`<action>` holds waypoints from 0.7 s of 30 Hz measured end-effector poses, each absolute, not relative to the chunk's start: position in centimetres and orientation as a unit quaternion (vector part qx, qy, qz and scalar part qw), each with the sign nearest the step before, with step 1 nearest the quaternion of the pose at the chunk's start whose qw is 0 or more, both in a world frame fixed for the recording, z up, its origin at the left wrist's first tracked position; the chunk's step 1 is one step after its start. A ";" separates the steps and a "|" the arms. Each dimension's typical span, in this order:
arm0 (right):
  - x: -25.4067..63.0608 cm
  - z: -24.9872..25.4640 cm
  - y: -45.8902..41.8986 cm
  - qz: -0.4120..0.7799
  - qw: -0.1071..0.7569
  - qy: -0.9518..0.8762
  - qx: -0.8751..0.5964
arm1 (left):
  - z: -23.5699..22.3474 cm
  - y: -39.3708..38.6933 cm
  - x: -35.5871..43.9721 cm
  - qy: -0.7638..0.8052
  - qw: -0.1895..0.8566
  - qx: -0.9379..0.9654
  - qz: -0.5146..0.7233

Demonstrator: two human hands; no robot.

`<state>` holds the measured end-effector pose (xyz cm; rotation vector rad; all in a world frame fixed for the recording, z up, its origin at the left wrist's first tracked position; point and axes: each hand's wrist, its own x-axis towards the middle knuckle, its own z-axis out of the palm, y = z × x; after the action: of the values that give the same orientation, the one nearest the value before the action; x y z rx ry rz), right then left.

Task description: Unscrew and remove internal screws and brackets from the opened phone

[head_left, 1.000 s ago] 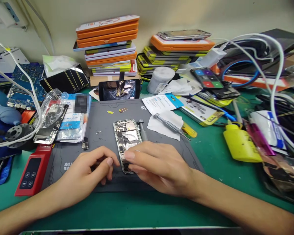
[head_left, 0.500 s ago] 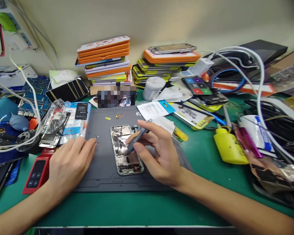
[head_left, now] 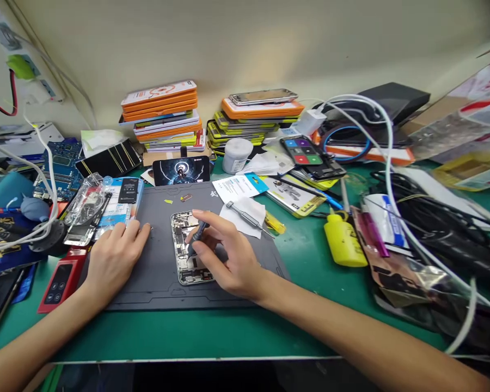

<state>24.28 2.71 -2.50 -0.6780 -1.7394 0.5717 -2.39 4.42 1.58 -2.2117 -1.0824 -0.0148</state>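
Observation:
My right hand [head_left: 228, 256] is closed round a dark grey screwdriver [head_left: 198, 235], which leans down over an opened phone [head_left: 183, 275]. Internal boards and parts show in the phone's housing; my fingers cover some of its right side. Phone and hand are over a dark grey mat [head_left: 155, 277]. Palm down on the mat's left part rests my left hand [head_left: 116, 256], fingers loosely bent and a little apart, thumb hidden, with nothing visible in it. A tiny part [head_left: 152, 229] lies by its index fingertip. A second screwdriver [head_left: 247, 216] lies on white paper [head_left: 237, 224].
Behind the mat stand a propped phone [head_left: 181, 171], a white tub [head_left: 237, 155] and stacked boxes [head_left: 160, 103]. On the right are a yellow bottle [head_left: 345, 239] and white cables [head_left: 387, 136]. A red device [head_left: 61, 280] and bagged parts [head_left: 87, 201] sit left.
The view has shifted, so most things sit further left. My right hand still holds the screwdriver over the phone, now more upright. The second screwdriver on the paper shows fully.

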 end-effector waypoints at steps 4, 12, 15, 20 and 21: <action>24.3 -2.5 2.7 0.241 0.556 -0.744 -0.281 | 1.9 4.8 -1.9 -0.428 0.320 -0.845 -0.004; 24.4 -2.5 2.7 0.237 0.545 -0.756 -0.274 | 1.7 5.0 -1.9 -0.449 0.273 -0.850 -0.034; 24.4 -2.5 2.6 0.237 0.544 -0.756 -0.277 | 1.4 5.0 -2.1 -0.457 0.251 -0.852 -0.048; 24.5 -2.6 2.4 0.237 0.540 -0.756 -0.285 | 1.1 5.0 -2.4 -0.470 0.229 -0.850 -0.066; 24.5 -2.6 2.3 0.237 0.539 -0.757 -0.284 | 1.0 4.9 -2.4 -0.472 0.228 -0.849 -0.067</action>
<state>24.52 2.34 -2.58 -0.6755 -1.7992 0.5626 -2.40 4.95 1.03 -2.3382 -1.2987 -0.1838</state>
